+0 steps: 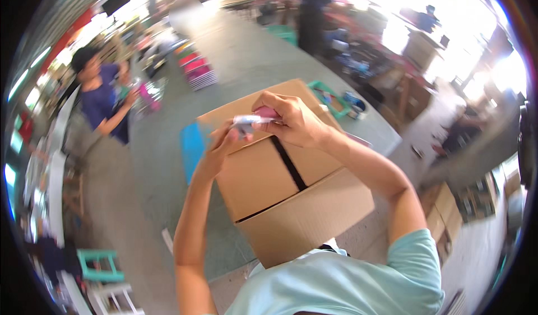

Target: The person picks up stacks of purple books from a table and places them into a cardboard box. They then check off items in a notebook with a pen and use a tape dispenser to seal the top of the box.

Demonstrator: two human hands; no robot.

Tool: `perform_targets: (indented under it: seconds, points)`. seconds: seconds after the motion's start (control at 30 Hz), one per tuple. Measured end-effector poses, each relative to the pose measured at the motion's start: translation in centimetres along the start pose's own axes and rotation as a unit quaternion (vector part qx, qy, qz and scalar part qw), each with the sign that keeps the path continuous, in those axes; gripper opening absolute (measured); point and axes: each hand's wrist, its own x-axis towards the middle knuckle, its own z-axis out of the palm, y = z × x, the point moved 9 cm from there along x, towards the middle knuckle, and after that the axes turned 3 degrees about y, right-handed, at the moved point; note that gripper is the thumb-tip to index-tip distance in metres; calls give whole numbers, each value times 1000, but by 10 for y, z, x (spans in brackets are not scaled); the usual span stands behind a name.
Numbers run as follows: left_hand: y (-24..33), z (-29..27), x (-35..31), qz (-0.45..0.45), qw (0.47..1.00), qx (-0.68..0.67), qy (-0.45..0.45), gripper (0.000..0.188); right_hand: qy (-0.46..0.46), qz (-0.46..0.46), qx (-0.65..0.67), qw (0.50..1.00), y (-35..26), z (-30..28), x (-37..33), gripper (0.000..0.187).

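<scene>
Both my hands are raised over a brown cardboard box (263,175), joined at one small pink and white thing (267,112), too blurred to name. My right hand (300,122) has its fingers closed around the pink part. At the whitish end, my left hand (216,150) pinches with thumb and fingers. Below them, two of the box's flaps lie inward with a dark gap between them. A wide front flap (314,214) hangs outward toward my body.
The box stands on a long grey-green table (168,203). Beside it lie a blue sheet (191,150) and a green tray (330,99). Pink and white stacked packs (197,71) sit farther up. A co-worker (101,94) handles a clear bag at the left edge. A green stool (101,264) stands lower left.
</scene>
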Motion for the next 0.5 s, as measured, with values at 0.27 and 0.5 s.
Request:
perform_targets:
  seconds: [0.27, 0.5]
  points:
    - [-11, 23, -5, -31, 999, 23, -16, 37, 481, 212, 619, 584, -9, -74, -255, 39]
    - [-11, 31, -8, -51, 997, 43, -32, 46, 532, 129, 763, 344, -27, -5, -353, 29]
